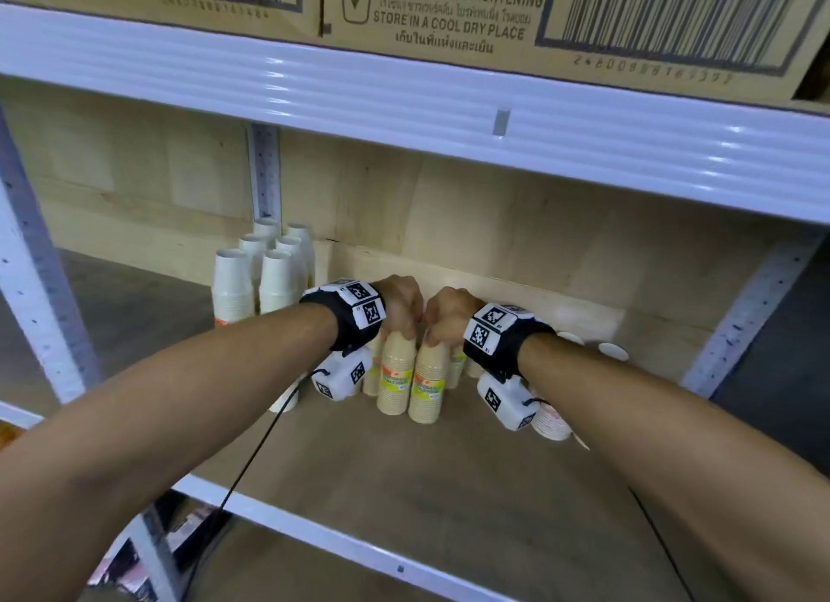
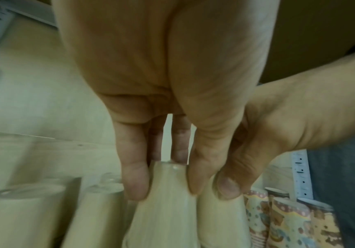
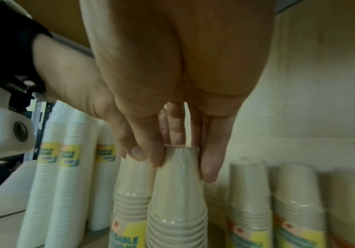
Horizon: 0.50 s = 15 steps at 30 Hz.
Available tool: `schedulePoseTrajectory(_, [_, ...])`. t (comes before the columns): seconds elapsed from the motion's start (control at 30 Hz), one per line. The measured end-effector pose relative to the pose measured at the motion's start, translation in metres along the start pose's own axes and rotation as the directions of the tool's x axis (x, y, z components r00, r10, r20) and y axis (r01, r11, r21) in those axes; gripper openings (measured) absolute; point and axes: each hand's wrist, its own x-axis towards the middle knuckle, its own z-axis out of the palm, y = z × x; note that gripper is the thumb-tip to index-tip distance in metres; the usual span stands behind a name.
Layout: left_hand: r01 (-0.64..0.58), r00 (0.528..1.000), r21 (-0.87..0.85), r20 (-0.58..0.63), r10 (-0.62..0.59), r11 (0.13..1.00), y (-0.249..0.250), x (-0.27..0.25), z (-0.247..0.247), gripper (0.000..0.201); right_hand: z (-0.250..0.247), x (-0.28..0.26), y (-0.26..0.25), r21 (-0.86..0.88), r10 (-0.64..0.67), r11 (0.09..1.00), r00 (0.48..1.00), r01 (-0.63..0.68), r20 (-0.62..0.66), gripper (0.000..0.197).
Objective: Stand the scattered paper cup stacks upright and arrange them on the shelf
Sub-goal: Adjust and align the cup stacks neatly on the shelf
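Observation:
Two tan paper cup stacks stand upright, upside down, side by side on the wooden shelf (image 1: 449,489). My left hand (image 1: 404,325) (image 2: 166,186) pinches the top of the left tan stack (image 1: 395,377) (image 2: 161,214) from above. My right hand (image 1: 440,330) (image 3: 182,166) grips the top of the right tan stack (image 1: 429,388) (image 3: 177,201) the same way. The hands touch each other. In the right wrist view the left stack (image 3: 132,193) leans against the right one.
Several tall white cup stacks (image 1: 251,278) (image 3: 70,167) stand at the back left. More tan stacks (image 3: 248,193) stand behind. Patterned cup stacks (image 1: 550,417) (image 2: 289,221) are at the right. A white shelf beam (image 1: 404,103) with cardboard boxes (image 1: 449,13) hangs overhead.

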Motion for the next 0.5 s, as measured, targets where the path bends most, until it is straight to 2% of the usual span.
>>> schedulePoseTrajectory(0.17, [-0.05, 0.999, -0.026, 0.011, 0.05, 0.998, 0.035, 0.019, 0.004, 0.035, -0.014, -0.01, 0.032, -0.047, 0.096, 0.994, 0.995, -0.098, -0.037, 0.039])
schedulePoseTrajectory(0.27, [-0.092, 0.996, -0.066, 0.005, 0.092, 0.994, 0.053, 0.03, 0.007, 0.034, -0.019, -0.012, 0.053, -0.039, 0.151, 0.988, 0.988, -0.153, -0.036, 0.034])
schedulePoseTrajectory(0.5, [-0.171, 0.985, 0.008, -0.021, 0.171, 0.985, 0.084, 0.055, 0.014, 0.029, -0.025, -0.013, 0.091, -0.025, 0.21, 0.977, 0.976, -0.212, -0.052, 0.03])
